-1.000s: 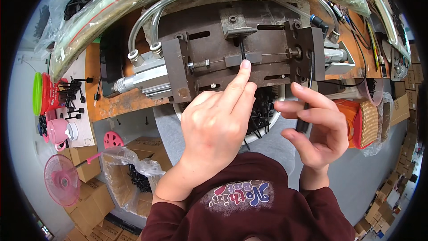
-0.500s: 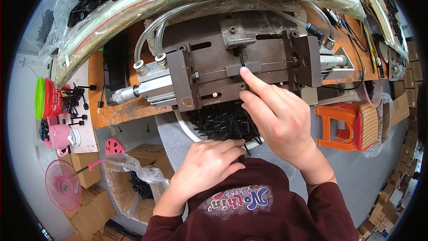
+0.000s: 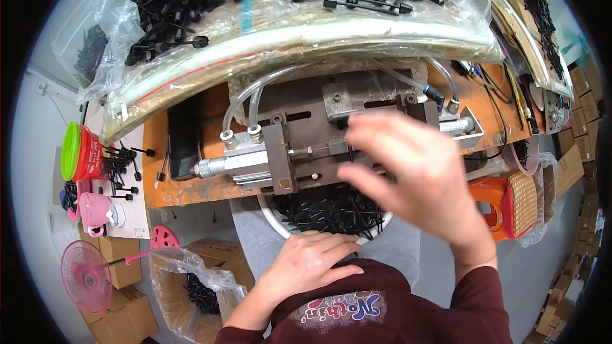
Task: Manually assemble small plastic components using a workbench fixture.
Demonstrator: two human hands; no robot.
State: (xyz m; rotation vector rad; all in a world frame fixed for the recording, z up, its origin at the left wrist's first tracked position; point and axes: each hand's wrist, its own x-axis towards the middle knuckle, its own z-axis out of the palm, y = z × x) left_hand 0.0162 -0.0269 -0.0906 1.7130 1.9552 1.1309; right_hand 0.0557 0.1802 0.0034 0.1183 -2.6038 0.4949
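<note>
My right hand (image 3: pixel 414 172), blurred by motion, hovers over the right half of a brown metal fixture (image 3: pixel 306 118). Its thumb and fingers are spread, with nothing visible between them. It covers part of the small grey centre block (image 3: pixel 338 147), so I cannot tell whether a part sits there. A short metal rod (image 3: pixel 301 152) projects from the fixture's left upright toward that block. My left hand (image 3: pixel 312 258) lies with its fingers stretched over the near rim of a white basin (image 3: pixel 273 218) on my lap. Thin black stemmed parts (image 3: pixel 325 210) fill the basin.
Silver air cylinders (image 3: pixel 245 164) with clear hoses (image 3: pixel 239 105) flank the fixture on an orange-brown wooden bench (image 3: pixel 172 196). Behind it, a plastic-lined tray (image 3: pixel 287 38) holds more black parts. A plastic-lined carton (image 3: pixel 169 280) and pink fan (image 3: pixel 86 277) stand left, an orange stool (image 3: pixel 491 200) right.
My right index finger has lifted off the fixture's centre, and the hand has opened. The left rod now reaches further toward the centre. The view has tilted up; my left hand stays by the basin.
</note>
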